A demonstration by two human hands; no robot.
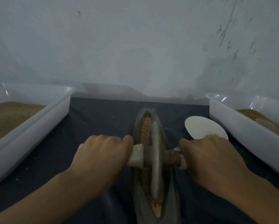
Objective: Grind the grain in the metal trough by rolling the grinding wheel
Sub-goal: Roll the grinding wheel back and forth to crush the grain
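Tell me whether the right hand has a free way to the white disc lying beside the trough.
Probably yes. The right hand grips the wheel's axle handle, and the white disc lies on the dark cloth just beyond its knuckles, nothing between them. It would have to release its grip first.

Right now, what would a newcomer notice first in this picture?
In the centre, the left hand and the right hand grip the handles of a grinding wheel standing in a narrow metal trough of grain. White tubs of brown meal flank it.
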